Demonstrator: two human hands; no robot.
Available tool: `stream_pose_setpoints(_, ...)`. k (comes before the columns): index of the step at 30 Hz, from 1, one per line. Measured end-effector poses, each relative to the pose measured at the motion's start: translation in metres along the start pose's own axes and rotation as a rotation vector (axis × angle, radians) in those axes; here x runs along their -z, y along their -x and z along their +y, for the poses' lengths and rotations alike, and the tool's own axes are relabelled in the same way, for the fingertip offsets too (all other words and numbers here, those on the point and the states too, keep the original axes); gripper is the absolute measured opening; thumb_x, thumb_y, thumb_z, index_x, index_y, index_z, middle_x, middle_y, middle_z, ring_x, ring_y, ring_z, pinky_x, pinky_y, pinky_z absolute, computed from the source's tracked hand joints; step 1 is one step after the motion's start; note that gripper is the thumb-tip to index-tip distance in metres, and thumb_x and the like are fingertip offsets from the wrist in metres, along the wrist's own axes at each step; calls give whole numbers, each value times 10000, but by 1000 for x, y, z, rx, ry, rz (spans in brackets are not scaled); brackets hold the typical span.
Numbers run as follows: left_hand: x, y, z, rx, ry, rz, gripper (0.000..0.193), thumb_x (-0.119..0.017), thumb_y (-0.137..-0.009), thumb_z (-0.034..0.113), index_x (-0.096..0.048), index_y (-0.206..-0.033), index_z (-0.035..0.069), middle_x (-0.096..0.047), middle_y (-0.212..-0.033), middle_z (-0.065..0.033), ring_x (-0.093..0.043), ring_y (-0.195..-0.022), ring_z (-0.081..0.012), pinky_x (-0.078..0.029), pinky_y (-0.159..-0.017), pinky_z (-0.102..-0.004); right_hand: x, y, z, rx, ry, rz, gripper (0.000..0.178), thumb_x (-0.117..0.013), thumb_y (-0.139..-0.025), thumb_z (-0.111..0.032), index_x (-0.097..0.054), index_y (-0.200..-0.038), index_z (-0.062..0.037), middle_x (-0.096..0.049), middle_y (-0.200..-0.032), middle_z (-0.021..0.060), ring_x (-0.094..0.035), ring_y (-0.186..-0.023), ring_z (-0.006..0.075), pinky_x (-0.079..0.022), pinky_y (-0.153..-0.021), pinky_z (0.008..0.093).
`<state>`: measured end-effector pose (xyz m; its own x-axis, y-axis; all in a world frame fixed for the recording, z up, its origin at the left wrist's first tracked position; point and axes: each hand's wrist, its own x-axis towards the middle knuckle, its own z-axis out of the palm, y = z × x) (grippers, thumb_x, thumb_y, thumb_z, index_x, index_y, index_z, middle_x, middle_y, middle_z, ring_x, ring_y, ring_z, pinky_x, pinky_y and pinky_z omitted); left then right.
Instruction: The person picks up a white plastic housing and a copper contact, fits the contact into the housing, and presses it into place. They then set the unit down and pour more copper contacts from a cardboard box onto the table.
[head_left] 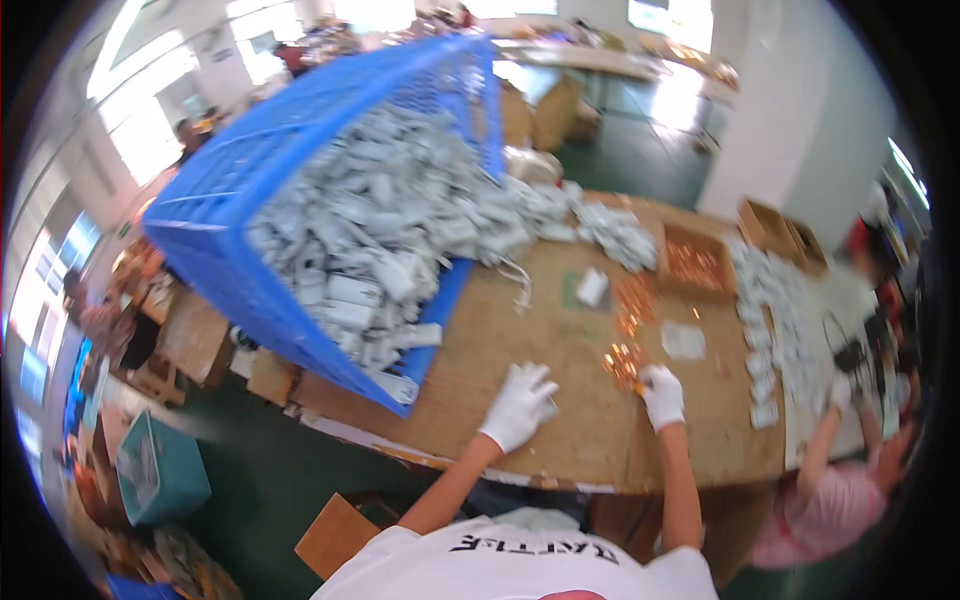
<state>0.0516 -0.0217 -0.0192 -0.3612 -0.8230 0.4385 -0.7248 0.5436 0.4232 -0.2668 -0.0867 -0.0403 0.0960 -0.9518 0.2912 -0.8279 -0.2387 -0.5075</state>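
Observation:
My left hand, in a white glove, rests on the brown tabletop with its fingers apart and nothing in them. In a matching glove, my right hand is closed at the near edge of a small heap of copper-coloured metal pieces. One such piece appears pinched at its fingertips, though too small to make out well. More copper pieces lie just beyond the heap. A white plastic housing sits on a green patch farther back. Right of the heap lies a translucent flat square.
A tilted blue crate spills white plastic parts onto the table from the left. A cardboard box holds copper pieces. White parts stand in a row at right, near a co-worker in pink. A teal bin stands lower left.

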Motion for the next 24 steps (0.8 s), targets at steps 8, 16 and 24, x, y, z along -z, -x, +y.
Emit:
stream_pose_setpoints(8,12,7,25,581,-290,-52,498,-803,-746,303,-600,-1151,96,-573,-1094,-139,-597,-1020,-327,-524,-836,-449,8,-9,-41,-212,362,-138,130,-723,-696,-71,-692,-822,-61,-690,-854,200,-684,-852,385,-567,-770,456)
stream_pose_setpoints(16,-18,-7,14,589,389,-6,352,-732,-830,256,-582,-1103,93,-672,-1026,-196,-666,-977,-367,-534,-847,-445,21,10,-18,-117,365,0,87,-683,-730,-55,-675,-817,-53,-698,-847,207,-690,-799,394,-568,-728,449)
stream_pose_setpoints(24,22,-26,27,365,400,244,278,-637,-852,64,-630,-1129,61,-698,-999,-185,-703,-908,-326,-563,-781,-379,-16,7,-173,59,-634,59,183,-666,-820,4,-678,-1003,-10,-663,-875,71,-641,-782,152,-512,-710,281)
